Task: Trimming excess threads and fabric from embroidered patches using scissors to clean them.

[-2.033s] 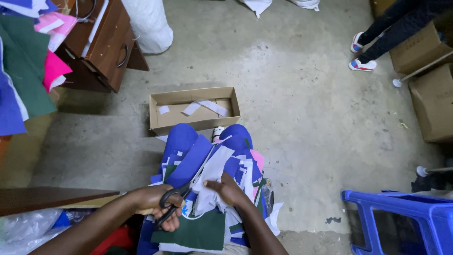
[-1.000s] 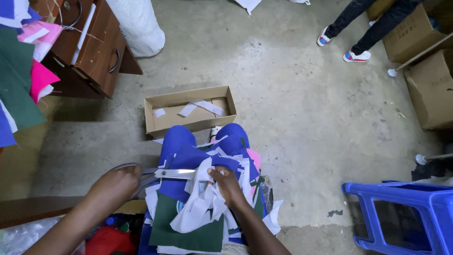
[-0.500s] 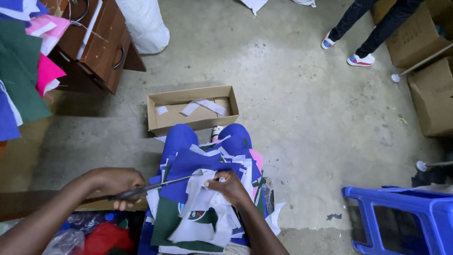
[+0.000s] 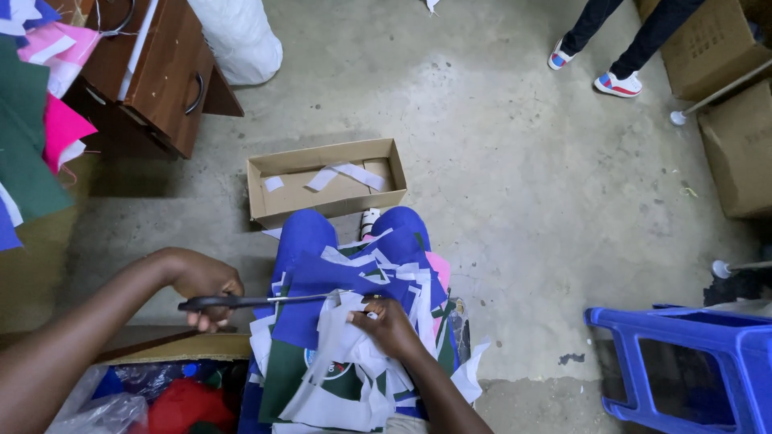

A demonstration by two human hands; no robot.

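Observation:
My left hand [image 4: 205, 288] grips the dark handles of a pair of scissors [image 4: 265, 301]; the long blades point right, across a pile of fabric pieces [image 4: 338, 354] on my lap. The pile is blue, white and dark green, with a pink piece at its right edge. My right hand [image 4: 386, 324] presses down on white cloth in the middle of the pile, its fingers bunched on the fabric just right of the blade tips. My knees in blue trousers [image 4: 310, 233] show beyond the pile.
An open cardboard box [image 4: 326, 181] with white strips lies on the concrete floor ahead. A brown drawer cabinet [image 4: 157, 72] stands far left, coloured cloth [image 4: 36, 137] beside it. A blue plastic stool [image 4: 691, 362] is at right. Another person's feet [image 4: 619, 80] and cardboard boxes [image 4: 724, 96] are far right.
My left hand drew back to the left with the scissors, which turned from upright near the pile to flat, blades pointing right. My right hand stayed on the white cloth.

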